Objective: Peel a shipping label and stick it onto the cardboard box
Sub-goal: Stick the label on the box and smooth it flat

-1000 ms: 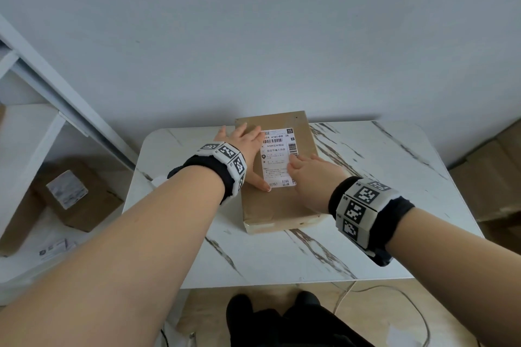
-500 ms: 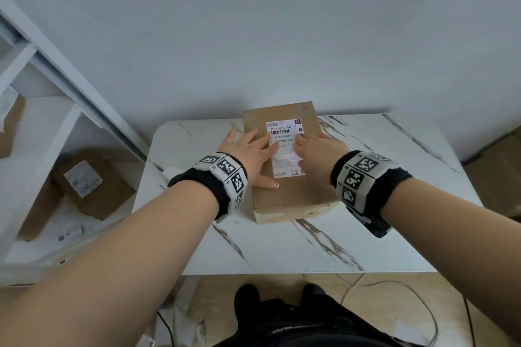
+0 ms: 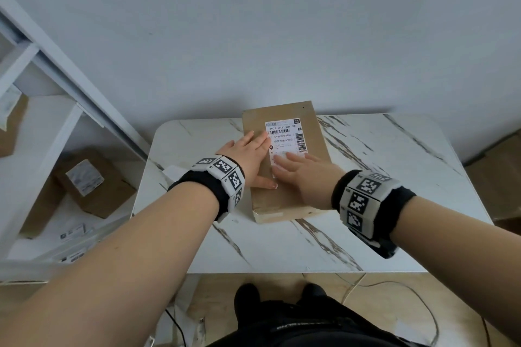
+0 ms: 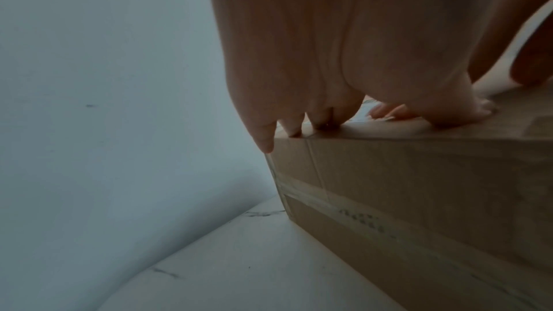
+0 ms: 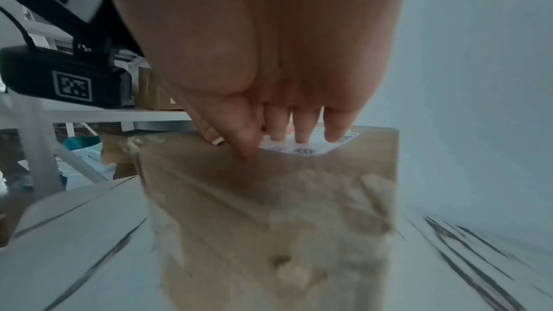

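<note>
A flat brown cardboard box (image 3: 315,177) lies on the marble table (image 3: 394,191), its far end near the wall. A white shipping label (image 3: 284,135) with barcodes is stuck on its top. My left hand (image 3: 248,155) lies flat on the box's left half, fingers straight, fingertips at the label's left edge. My right hand (image 3: 298,169) lies flat on the label's near part, fingers straight and slightly blurred. In the right wrist view the right hand's fingers (image 5: 299,131) press on the label (image 5: 299,149). In the left wrist view the left fingers (image 4: 299,124) rest along the box's top edge (image 4: 389,174).
A white shelf unit (image 3: 42,135) stands at the left with a labelled cardboard box (image 3: 93,183) and loose labels (image 3: 73,231) on its lower level. A white scrap (image 3: 172,172) lies at the table's left edge. More cardboard (image 3: 496,175) stands on the floor at right. Cables (image 3: 394,290) run below.
My right hand has slid across the label, from its right edge toward its near middle. The left hand stays flat on the box. The head view has shifted slightly.
</note>
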